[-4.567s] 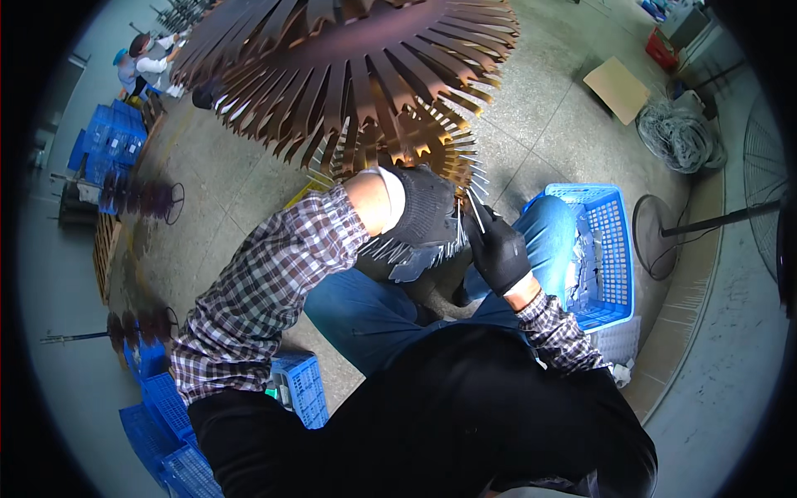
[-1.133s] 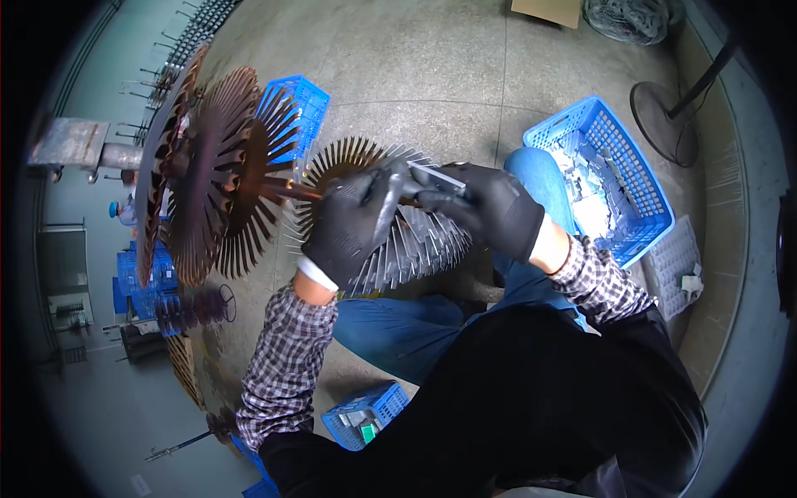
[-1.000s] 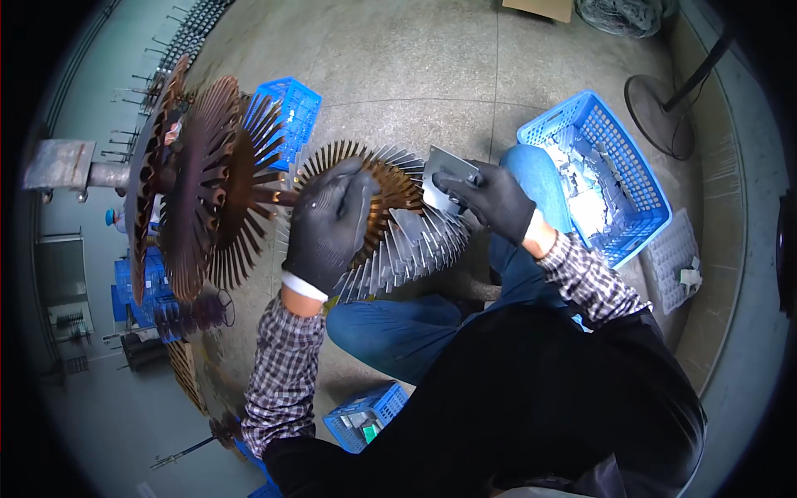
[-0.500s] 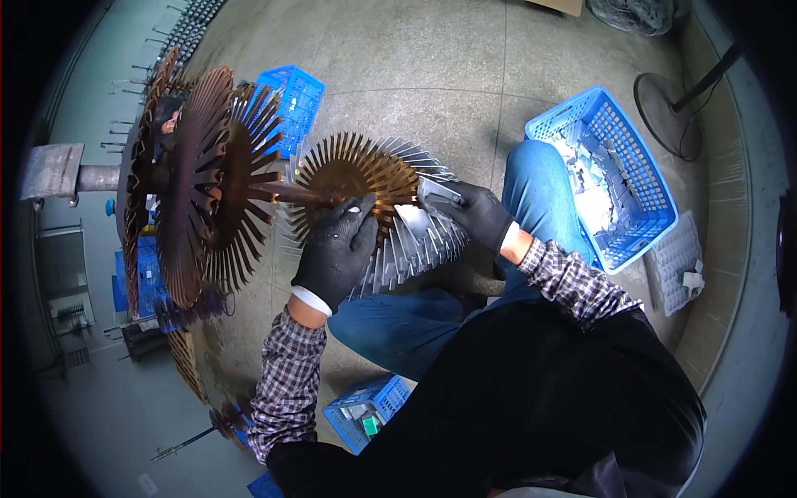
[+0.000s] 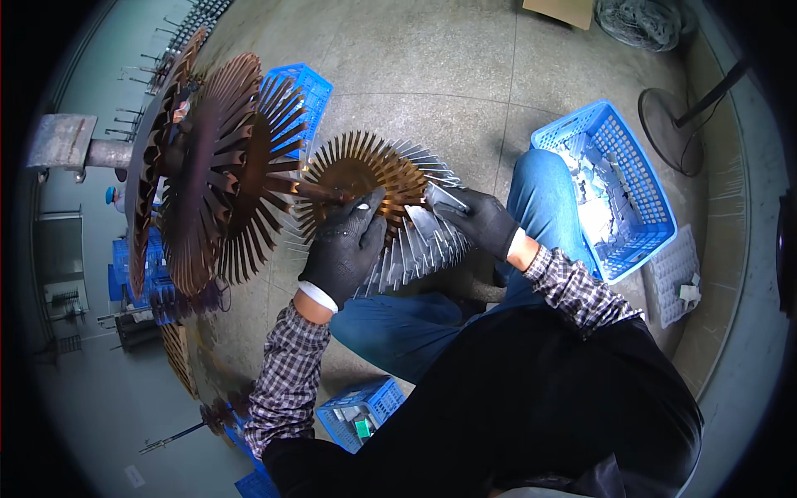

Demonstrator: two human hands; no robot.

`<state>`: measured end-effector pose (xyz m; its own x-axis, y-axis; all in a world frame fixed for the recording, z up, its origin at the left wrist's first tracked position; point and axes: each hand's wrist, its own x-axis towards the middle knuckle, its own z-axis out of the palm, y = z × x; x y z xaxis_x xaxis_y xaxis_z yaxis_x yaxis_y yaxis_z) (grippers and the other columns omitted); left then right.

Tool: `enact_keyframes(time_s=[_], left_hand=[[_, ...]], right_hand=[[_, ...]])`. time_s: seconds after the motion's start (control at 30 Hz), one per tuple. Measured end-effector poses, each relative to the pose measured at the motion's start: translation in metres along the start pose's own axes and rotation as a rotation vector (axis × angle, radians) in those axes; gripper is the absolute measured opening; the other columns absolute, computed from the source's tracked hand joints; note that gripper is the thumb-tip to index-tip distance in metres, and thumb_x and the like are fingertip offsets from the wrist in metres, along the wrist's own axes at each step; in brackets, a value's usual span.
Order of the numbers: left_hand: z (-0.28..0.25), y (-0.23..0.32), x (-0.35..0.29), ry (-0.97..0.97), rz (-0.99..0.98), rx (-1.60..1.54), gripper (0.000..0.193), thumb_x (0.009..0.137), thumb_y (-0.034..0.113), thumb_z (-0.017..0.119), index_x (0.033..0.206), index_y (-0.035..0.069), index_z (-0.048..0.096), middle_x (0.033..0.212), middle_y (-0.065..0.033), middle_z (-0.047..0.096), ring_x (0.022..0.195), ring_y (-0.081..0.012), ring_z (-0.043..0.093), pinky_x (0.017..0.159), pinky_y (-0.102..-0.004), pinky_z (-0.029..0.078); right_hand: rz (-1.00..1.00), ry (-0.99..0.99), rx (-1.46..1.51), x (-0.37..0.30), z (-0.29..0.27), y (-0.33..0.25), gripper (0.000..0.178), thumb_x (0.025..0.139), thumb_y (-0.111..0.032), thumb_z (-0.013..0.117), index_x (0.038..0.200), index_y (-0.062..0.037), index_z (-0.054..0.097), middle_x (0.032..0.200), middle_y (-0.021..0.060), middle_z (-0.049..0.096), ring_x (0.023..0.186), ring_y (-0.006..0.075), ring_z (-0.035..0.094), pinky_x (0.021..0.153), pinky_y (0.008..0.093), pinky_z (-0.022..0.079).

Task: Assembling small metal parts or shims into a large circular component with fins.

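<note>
A copper-brown slotted disc [image 5: 347, 170] hangs on a horizontal shaft [image 5: 311, 191], with several thin silver plates [image 5: 407, 257] fanned along its rim. My left hand [image 5: 342, 253], in a black glove with a pale hole at one fingertip, lies across the disc's face near the hub. Its thumb stands apart from the index finger; the other fingers are partly hidden. Between the thumb and fingers of my gloved right hand [image 5: 481, 220] is a silver metal plate [image 5: 446, 197], at the disc's right rim. Whether that plate sits in a slot I cannot tell.
More brown slotted discs [image 5: 212, 174] share the shaft at left. A blue crate [image 5: 635, 158] of loose silver plates stands right of my knee, beside a pale moulded tray [image 5: 674, 270]. Other blue crates [image 5: 303, 91], [image 5: 386, 398] and a round stand base [image 5: 664, 129] are on the floor.
The whole view has shifted slightly, so discs and crates sit a little differently. The plate in my right hand has tilted. My left hand stays on the disc.
</note>
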<state>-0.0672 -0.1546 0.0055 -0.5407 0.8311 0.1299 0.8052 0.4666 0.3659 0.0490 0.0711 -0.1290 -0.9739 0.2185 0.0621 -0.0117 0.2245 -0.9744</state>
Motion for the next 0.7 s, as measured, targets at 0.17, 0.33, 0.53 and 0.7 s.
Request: enact_keyframes(time_s=[0.17, 0.33, 0.53, 0.7], left_hand=[[0.0, -0.002, -0.001, -0.005, 0.005, -0.011, 0.046, 0.096, 0.009, 0.067, 0.142, 0.005, 0.065, 0.114, -0.0172, 0.076, 0.093, -0.0328, 0.073, 0.085, -0.0409, 0.057], [0.0, -0.003, -0.002, -0.015, 0.028, 0.012, 0.05, 0.096, 0.009, 0.066, 0.146, 0.007, 0.062, 0.118, -0.017, 0.074, 0.094, -0.0333, 0.072, 0.085, -0.0412, 0.057], [-0.002, 0.004, -0.002, -0.046, 0.049, 0.113, 0.052, 0.095, 0.004, 0.064, 0.147, 0.006, 0.061, 0.126, -0.0152, 0.071, 0.1, -0.0337, 0.071, 0.089, -0.0408, 0.056], [-0.004, 0.007, -0.001, -0.097, 0.04, 0.146, 0.055, 0.091, 0.003, 0.064, 0.145, 0.006, 0.062, 0.127, -0.0154, 0.067, 0.098, -0.0347, 0.069, 0.089, -0.0417, 0.055]], right_hand=[[-0.01, 0.002, -0.032, -0.002, 0.001, 0.003, 0.029, 0.099, -0.02, 0.074, 0.121, -0.0007, 0.074, 0.102, 0.0116, 0.076, 0.081, 0.0203, 0.069, 0.077, 0.0337, 0.056], [-0.008, 0.002, -0.041, -0.003, 0.004, 0.004, 0.033, 0.099, -0.021, 0.072, 0.127, -0.0036, 0.072, 0.108, 0.0142, 0.077, 0.087, 0.0263, 0.072, 0.08, 0.0365, 0.056], [-0.11, 0.018, -0.212, -0.002, 0.009, -0.014, 0.041, 0.1, -0.022, 0.068, 0.138, -0.0078, 0.067, 0.112, 0.0174, 0.077, 0.09, 0.0342, 0.074, 0.081, 0.0409, 0.057], [-0.238, 0.032, -0.386, -0.004, 0.013, -0.018, 0.045, 0.101, -0.022, 0.066, 0.144, -0.0102, 0.063, 0.11, 0.0177, 0.076, 0.087, 0.0366, 0.072, 0.077, 0.0427, 0.056]])
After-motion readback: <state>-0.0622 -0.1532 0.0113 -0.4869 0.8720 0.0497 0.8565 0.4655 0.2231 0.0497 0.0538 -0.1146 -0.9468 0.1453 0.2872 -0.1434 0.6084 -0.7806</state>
